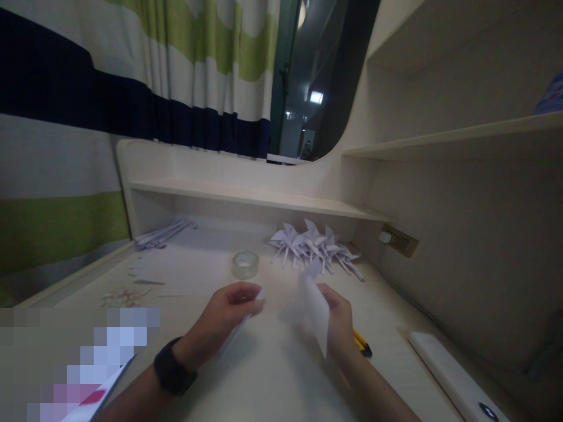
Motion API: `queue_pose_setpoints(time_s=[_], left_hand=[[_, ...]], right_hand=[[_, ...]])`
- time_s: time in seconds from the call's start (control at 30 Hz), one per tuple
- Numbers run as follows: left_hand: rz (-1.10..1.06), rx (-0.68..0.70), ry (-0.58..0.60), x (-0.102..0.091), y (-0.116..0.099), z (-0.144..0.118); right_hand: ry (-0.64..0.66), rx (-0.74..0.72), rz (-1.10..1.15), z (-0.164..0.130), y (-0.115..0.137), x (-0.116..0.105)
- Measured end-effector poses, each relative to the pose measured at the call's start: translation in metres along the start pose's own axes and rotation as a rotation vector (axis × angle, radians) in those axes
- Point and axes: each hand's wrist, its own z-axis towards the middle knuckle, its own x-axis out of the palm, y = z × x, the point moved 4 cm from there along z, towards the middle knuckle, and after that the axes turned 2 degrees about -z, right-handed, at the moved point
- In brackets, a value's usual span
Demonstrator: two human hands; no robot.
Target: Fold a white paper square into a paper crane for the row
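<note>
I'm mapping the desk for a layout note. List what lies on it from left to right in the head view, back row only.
Bundle of paper strips → roll of clear tape → pile of folded paper pinwheels → wall socket.

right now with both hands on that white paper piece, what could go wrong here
1. The right hand holds the thin white paper piece in mid-air; a hard pinch might crease or tear it.
2. The yellow-and-black utility knife lies just beside that hand and could nick it.
3. The clear tape roll stands near the left hand and could get knocked.
</note>
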Motion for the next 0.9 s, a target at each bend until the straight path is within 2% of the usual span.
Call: queue_pose_setpoints(time_s=[0.17, 0.5, 0.77, 0.9], left_hand=[[-0.052, -0.054, -0.003, -0.001, 0.003, -0.003], [-0.012, -0.087, 0.063, 0.007, -0.006, -0.007], [-0.060, -0.089, 0.066, 0.008, -0.004, -0.007], [-0.107, -0.072, 0.019, 0.008, -0.002, -0.007]], right_hand=[[-0.006, -0.105, -0.048, -0.004, -0.007, 0.004], [0.014, -0.088, -0.057, -0.003, -0.022, 0.003], [0.003, -0.126, -0.092, -0.003, -0.015, 0.003], [0.021, -0.223, -0.164, -0.007, -0.005, 0.005]])
